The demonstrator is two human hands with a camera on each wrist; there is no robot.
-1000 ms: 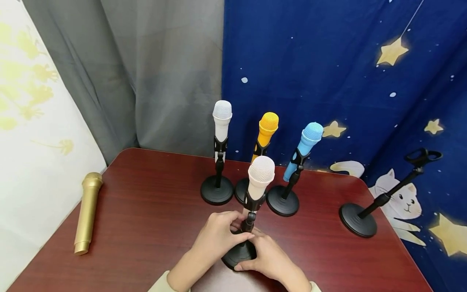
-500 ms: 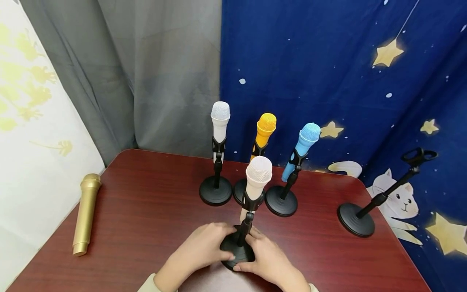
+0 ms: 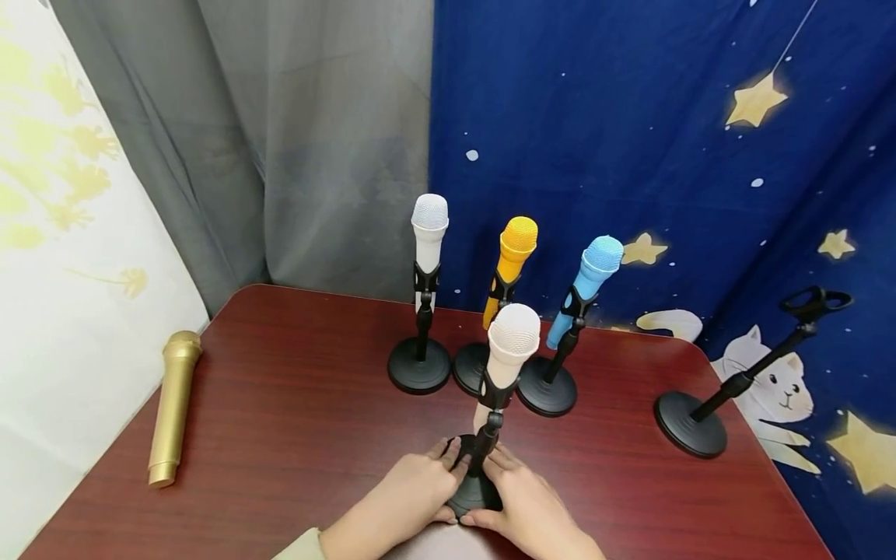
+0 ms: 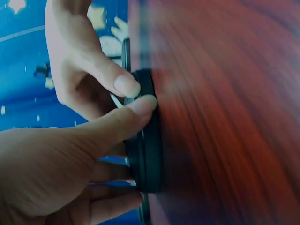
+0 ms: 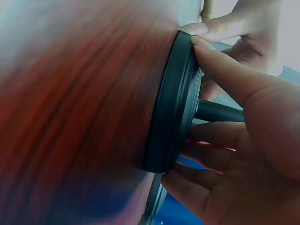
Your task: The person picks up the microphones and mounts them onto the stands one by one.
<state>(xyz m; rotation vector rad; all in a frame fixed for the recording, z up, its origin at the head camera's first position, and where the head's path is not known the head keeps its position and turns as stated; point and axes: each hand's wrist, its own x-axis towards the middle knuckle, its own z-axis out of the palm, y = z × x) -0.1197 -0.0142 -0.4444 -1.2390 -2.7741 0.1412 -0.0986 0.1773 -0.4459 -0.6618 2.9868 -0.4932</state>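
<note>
I am holding the round black stand base (image 3: 474, 495) with both hands at the near edge of the dark red surface (image 3: 294, 420). My left hand (image 3: 413, 494) is curling its thumb and fingers round the base's left rim; my right hand (image 3: 523, 505) is gripping the right rim the same way, thumbs nearly touching. The cream microphone (image 3: 509, 350) is sitting tilted in this stand's clip. Behind the base are standing white (image 3: 428, 233), orange (image 3: 514, 253) and blue microphones (image 3: 591, 272). Far left of it, a gold microphone (image 3: 171, 408) is lying flat.
</note>
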